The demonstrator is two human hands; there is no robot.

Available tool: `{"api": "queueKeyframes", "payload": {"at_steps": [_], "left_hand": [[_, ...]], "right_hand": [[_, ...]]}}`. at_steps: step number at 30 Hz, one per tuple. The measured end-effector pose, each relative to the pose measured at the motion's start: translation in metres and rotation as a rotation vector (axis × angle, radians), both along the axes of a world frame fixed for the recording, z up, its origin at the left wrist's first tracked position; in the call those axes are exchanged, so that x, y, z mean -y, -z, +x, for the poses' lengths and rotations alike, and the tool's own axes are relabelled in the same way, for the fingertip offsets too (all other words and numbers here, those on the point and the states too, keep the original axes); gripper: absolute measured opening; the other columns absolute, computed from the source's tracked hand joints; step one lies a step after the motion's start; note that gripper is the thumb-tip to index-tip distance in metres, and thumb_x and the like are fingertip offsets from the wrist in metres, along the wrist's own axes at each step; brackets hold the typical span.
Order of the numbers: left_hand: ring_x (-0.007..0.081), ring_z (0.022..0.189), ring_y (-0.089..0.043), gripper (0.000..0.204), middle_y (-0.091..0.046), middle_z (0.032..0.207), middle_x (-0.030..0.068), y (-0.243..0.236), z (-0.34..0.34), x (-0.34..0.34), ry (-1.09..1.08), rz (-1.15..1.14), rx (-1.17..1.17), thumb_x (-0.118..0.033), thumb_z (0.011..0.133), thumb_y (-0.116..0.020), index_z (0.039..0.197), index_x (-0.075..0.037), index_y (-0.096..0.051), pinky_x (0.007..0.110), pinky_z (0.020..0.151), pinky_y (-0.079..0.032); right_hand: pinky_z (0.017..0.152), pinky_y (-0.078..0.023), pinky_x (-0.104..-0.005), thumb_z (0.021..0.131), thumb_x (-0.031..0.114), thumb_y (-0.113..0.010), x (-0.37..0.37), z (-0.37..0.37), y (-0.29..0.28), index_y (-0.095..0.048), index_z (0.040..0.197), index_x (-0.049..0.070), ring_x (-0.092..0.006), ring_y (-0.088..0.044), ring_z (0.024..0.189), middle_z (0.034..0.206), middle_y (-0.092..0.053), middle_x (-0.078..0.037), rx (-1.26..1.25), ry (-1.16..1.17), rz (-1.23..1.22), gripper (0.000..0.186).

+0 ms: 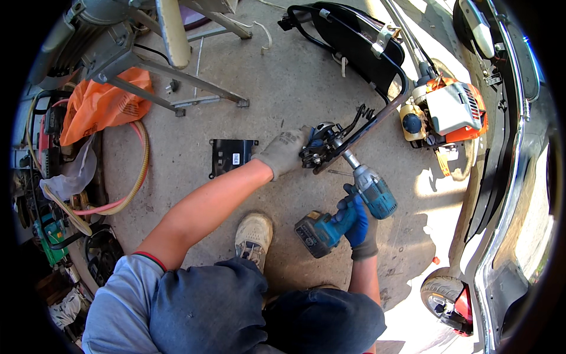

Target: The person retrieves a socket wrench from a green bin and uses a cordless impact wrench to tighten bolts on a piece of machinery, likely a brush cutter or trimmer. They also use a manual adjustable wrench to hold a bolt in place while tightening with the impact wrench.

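Note:
My right hand [357, 223], in a blue and grey work glove, is wrapped round the grip of a teal cordless impact wrench [375, 192]. Its socket [351, 158] meets the end of a dark flat bar on a black tubular frame [403, 82]. Across from it, my left hand [286, 152], in a grey glove, closes on a black metal mechanism [318, 146] at that same end; its fingertips are partly hidden behind the part. A coil spring [367, 112] sits just above. A thin rod [341, 173] lies on the floor beside the socket.
Left of my hand lies a flat black box [231, 156]. An orange and white small engine [453, 109] stands at the right, near a scooter-like vehicle with a wheel [442, 298]. Metal stand legs [206, 88], an orange bag [112, 103] and a hose [141, 153] occupy the left.

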State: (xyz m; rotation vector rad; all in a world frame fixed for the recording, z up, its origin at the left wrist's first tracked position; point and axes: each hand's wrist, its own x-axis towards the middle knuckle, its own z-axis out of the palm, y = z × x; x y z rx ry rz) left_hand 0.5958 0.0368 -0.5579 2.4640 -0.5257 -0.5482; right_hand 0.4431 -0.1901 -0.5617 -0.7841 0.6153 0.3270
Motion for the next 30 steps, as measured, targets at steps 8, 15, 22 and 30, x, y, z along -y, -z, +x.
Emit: {"api": "queueKeyframes", "payload": {"at_steps": [8, 15, 22, 30], "left_hand": [[0.0388, 0.103, -0.062, 0.052, -0.063, 0.105, 0.0257, -0.002, 0.005, 0.001, 0.061, 0.027, -0.066, -0.009, 0.076, -0.069, 0.122, 0.006, -0.048, 0.042, 0.091, -0.049], [0.0387, 0.106, -0.061, 0.065, -0.062, 0.107, 0.0268, -0.011, 0.002, 0.003, 0.037, 0.021, -0.107, -0.005, 0.075, -0.069, 0.131, 0.009, -0.041, 0.041, 0.093, -0.048], [0.0376, 0.107, -0.061, 0.070, -0.062, 0.109, 0.0279, 0.001, 0.012, -0.004, 0.039, -0.022, -0.172, -0.006, 0.075, -0.069, 0.136, 0.008, -0.038, 0.041, 0.093, -0.048], [0.0390, 0.113, -0.058, 0.072, -0.057, 0.120, 0.0286, 0.011, 0.014, -0.005, 0.078, 0.043, -0.127, -0.008, 0.076, -0.069, 0.139, 0.006, -0.036, 0.042, 0.096, -0.047]], "right_hand": [[0.059, -0.055, -0.0366, 0.094, 0.030, -0.062, -0.006, -0.001, 0.005, -0.056, 0.114, 0.002, -0.0190, -0.059, 0.059, 0.075, -0.058, -0.007, -0.046, -0.003, 0.032, 0.036], [0.054, -0.053, -0.0359, 0.094, 0.026, -0.062, -0.007, 0.001, 0.000, -0.056, 0.110, 0.002, -0.0189, -0.057, 0.057, 0.073, -0.058, -0.008, -0.065, 0.032, -0.006, 0.029], [0.053, -0.051, -0.0351, 0.094, 0.023, -0.063, -0.017, 0.008, -0.001, -0.057, 0.108, 0.000, -0.0188, -0.056, 0.055, 0.073, -0.058, -0.009, -0.096, 0.066, 0.032, 0.028], [0.053, -0.052, -0.0350, 0.093, 0.022, -0.063, -0.016, 0.008, -0.002, -0.057, 0.110, 0.000, -0.0185, -0.056, 0.057, 0.079, -0.060, -0.010, -0.106, 0.084, 0.006, 0.028]]}}
